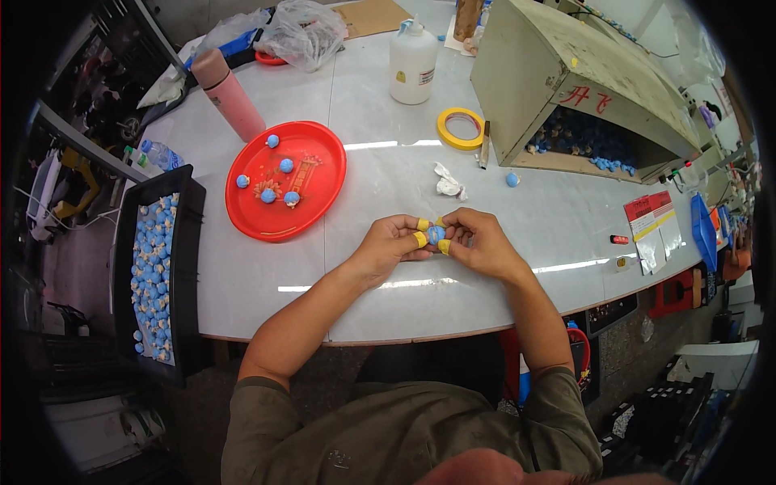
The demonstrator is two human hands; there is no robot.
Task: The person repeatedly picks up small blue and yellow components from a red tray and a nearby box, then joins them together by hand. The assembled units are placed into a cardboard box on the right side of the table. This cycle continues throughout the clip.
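Note:
Over the table's near middle, my left hand and my right hand meet, thumbs and fingertips pinching a small round blue figure between them. Yellow tape wraps the thumbs and some fingertips of both hands. Much of the figure is hidden by the fingers, so its details cannot be made out. Just beyond the hands lies a crumpled white tissue. To the left, a round red plate carries several similar blue balls, one of them a blue ball near its middle. Another blue ball sits alone on the right.
At far left stands a black tray filled with blue pieces. A pink bottle, a white squeeze bottle, a yellow tape roll and a marker stand or lie beyond. An open-fronted box holds more blue pieces.

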